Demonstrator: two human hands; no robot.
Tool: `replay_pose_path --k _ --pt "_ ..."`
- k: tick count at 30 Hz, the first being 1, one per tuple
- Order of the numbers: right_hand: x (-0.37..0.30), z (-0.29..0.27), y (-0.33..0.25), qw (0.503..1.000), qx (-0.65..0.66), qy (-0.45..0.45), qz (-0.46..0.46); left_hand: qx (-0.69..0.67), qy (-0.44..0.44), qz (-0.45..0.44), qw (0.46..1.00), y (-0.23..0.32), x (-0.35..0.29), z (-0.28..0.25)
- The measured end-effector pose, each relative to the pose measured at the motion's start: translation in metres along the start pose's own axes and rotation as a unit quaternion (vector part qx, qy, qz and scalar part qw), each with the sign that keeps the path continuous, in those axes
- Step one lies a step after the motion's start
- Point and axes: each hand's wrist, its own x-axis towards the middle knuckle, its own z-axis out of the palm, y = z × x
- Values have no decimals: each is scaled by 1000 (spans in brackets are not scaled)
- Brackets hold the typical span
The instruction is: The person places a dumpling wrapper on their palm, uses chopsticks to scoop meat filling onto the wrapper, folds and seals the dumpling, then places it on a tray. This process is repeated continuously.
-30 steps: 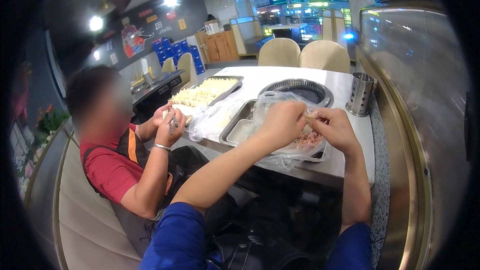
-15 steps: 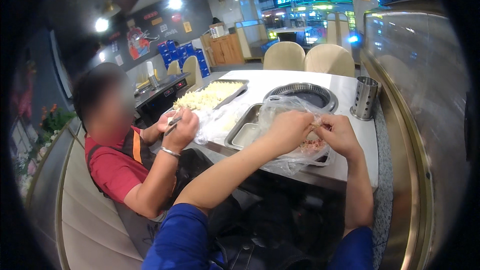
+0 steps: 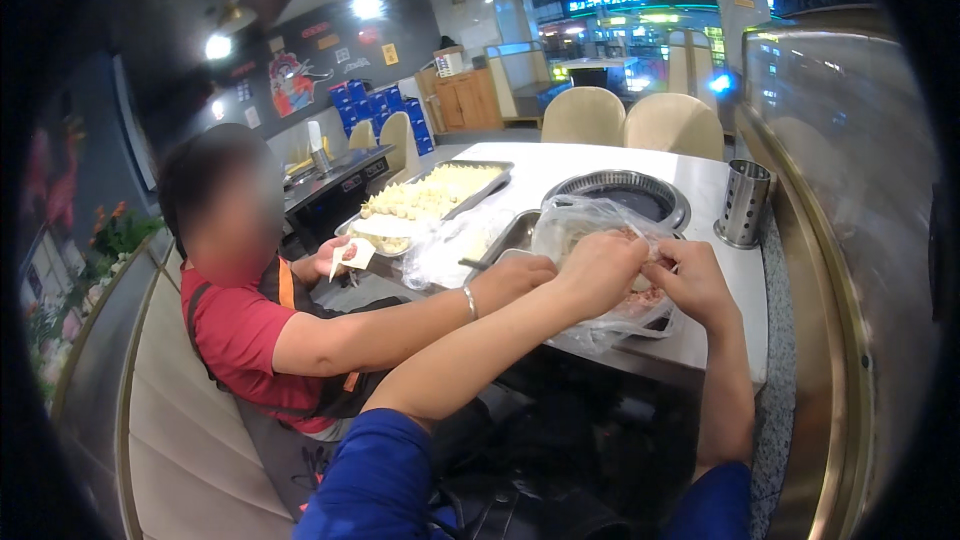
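My left hand (image 3: 606, 266) and my right hand (image 3: 697, 282) are close together over the table's near edge. The fingers of both are closed on a clear plastic bag (image 3: 606, 332), at its upper part. Pink minced meat (image 3: 652, 298) shows in the bag, just below my fingers. The bag lies over a metal tray (image 3: 520, 232), hiding much of it. To the left, a co-worker's hand (image 3: 516, 282) reaches to the tray beside my left forearm, near a dark thin stick (image 3: 473, 263). The co-worker's other hand (image 3: 326, 262) holds a wrapper (image 3: 354, 254) with filling on it.
A large tray (image 3: 508, 172) of folded dumplings stands at the table's far left, with crumpled plastic (image 3: 440, 250) nearer. A round dark hotpot burner (image 3: 612, 195) is set in the white table (image 3: 500, 152). At right stands a perforated metal holder (image 3: 744, 204) near the wall.
The co-worker's hand has moved right, from near the wrapper to the tray by my left forearm, uncovering the wrapper. My hands stay at the bag, slightly farther apart. The view has shifted slightly.
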Motion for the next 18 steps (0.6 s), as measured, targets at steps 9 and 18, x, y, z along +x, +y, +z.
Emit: replay_pose_path --k 9,18 --pt "-1 3 7 1000 5 7 -22 14 -50 -33 998 2 -2 -1" --pt "-2 2 3 1000 20 -8 5 -39 -28 -51 998 -7 -5 3"
